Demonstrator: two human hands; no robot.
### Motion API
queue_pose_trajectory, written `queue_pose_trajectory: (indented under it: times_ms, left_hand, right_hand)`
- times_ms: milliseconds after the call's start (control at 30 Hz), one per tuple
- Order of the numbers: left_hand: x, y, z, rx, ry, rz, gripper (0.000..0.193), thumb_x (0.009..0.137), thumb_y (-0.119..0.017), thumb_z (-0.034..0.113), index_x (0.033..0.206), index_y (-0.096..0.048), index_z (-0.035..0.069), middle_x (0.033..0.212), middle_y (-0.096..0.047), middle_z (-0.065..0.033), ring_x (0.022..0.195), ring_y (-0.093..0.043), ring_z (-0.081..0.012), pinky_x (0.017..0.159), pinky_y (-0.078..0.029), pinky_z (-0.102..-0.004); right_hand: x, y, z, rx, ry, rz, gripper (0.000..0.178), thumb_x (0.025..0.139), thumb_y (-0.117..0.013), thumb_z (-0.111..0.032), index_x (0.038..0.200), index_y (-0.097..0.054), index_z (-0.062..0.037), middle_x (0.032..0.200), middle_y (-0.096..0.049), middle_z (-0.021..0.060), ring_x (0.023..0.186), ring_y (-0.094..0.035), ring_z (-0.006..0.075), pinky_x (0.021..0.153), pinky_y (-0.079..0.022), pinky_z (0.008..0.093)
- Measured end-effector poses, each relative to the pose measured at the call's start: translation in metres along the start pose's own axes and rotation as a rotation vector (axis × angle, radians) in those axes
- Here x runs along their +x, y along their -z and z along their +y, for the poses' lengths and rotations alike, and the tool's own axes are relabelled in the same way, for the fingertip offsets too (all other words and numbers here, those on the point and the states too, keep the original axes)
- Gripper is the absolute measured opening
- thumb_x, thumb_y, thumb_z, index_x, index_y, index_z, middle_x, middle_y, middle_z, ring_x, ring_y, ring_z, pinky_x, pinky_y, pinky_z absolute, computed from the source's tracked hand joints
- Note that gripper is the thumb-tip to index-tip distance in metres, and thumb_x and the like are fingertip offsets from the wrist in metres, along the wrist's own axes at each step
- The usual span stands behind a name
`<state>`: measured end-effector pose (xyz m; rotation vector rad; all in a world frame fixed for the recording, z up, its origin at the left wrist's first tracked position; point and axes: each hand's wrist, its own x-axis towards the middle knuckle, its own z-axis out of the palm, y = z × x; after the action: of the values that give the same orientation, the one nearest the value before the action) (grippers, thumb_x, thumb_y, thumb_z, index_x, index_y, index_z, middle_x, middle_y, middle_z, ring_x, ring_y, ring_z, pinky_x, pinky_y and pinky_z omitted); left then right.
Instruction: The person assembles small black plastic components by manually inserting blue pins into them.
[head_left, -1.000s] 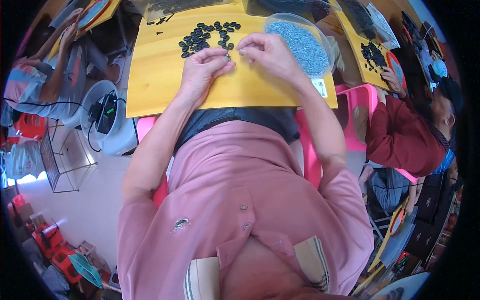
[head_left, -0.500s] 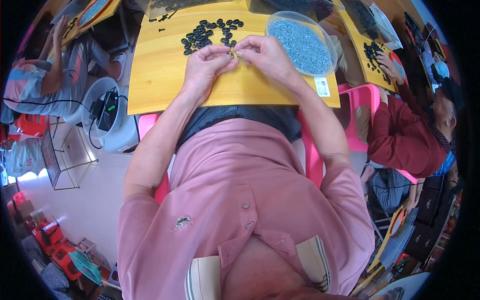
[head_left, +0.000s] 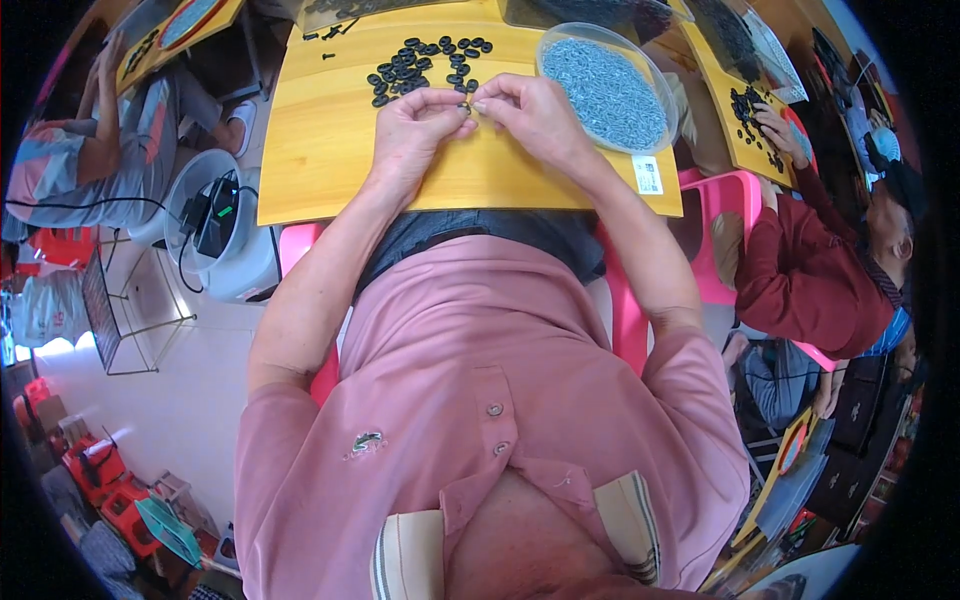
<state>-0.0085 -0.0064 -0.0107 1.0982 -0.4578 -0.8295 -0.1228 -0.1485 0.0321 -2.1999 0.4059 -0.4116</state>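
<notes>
Over the yellow table (head_left: 320, 170) my two hands meet, fingertips almost touching. My left hand (head_left: 422, 122) is closed in a pinch of thumb and forefinger, and my right hand (head_left: 528, 112) pinches close beside it. Something tiny and dark shows between the fingertips, too small to name. Just beyond the hands lie small black oval pieces (head_left: 402, 72), loosely heaped at the left, with several more strung out toward the right. A round clear tub (head_left: 541, 62) full of small silvery screws (head_left: 605, 95) stands right of my right hand.
A few dark screw-like bits (head_left: 328, 56) lie at the table's far left. Clear bins (head_left: 590, 12) stand along the far edge. On the right, a person in a dark red top (head_left: 800, 270) works at another table. A bucket holding a black device (head_left: 205, 215) is at left.
The view has shifted very slightly. Both hands keep the same pinch in the same place; the pieces and the tub have not visibly moved on the table.
</notes>
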Motion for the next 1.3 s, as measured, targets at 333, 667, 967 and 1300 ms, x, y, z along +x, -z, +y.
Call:
queue_pose_trajectory:
  times_ms: [333,667,967,1300]
  left_hand:
    - [-0.003,-0.003,0.000,0.138,-0.074,0.039,0.018,0.087,-0.068,-0.002,0.104,-0.065,-0.005,0.093,-0.071,-0.0129,0.082,-0.071,-0.0163,0.077,-0.056,-0.0247]
    - [-0.003,-0.005,0.004,0.240,-0.100,0.043,0.017,0.087,-0.067,-0.001,0.103,-0.066,-0.005,0.091,-0.072,-0.0122,0.081,-0.070,-0.0147,0.076,-0.055,-0.0236]
    - [-0.003,-0.005,0.003,0.161,-0.103,0.051,0.022,0.086,-0.065,0.000,0.106,-0.065,-0.008,0.089,-0.072,-0.0141,0.080,-0.069,-0.0143,0.077,-0.054,-0.0244]
    - [-0.002,-0.003,0.002,0.128,-0.092,0.027,0.022,0.086,-0.066,0.001,0.106,-0.066,-0.007,0.090,-0.072,-0.0141,0.081,-0.070,-0.0147,0.078,-0.055,-0.0244]
  right_hand:
    - [-0.001,-0.007,0.004,0.097,-0.006,-0.007,0.026,0.090,-0.063,-0.020,0.097,-0.070,0.0039,0.073,-0.069,0.0106,0.065,-0.064,0.0137,0.062,-0.051,0.0307]
    - [0.001,-0.004,0.009,0.209,-0.019,-0.040,0.022,0.091,-0.063,-0.016,0.097,-0.071,0.0035,0.074,-0.071,0.0070,0.064,-0.063,0.0096,0.061,-0.052,0.0266]
    - [0.003,-0.005,0.016,0.291,-0.006,-0.074,0.021,0.089,-0.064,-0.013,0.100,-0.072,0.0039,0.079,-0.073,0.0073,0.067,-0.065,0.0103,0.062,-0.053,0.0258]
    - [0.002,-0.005,0.011,0.224,0.032,-0.021,0.016,0.088,-0.065,-0.011,0.097,-0.072,0.0010,0.078,-0.072,0.0069,0.067,-0.065,0.0094,0.064,-0.052,0.0256]
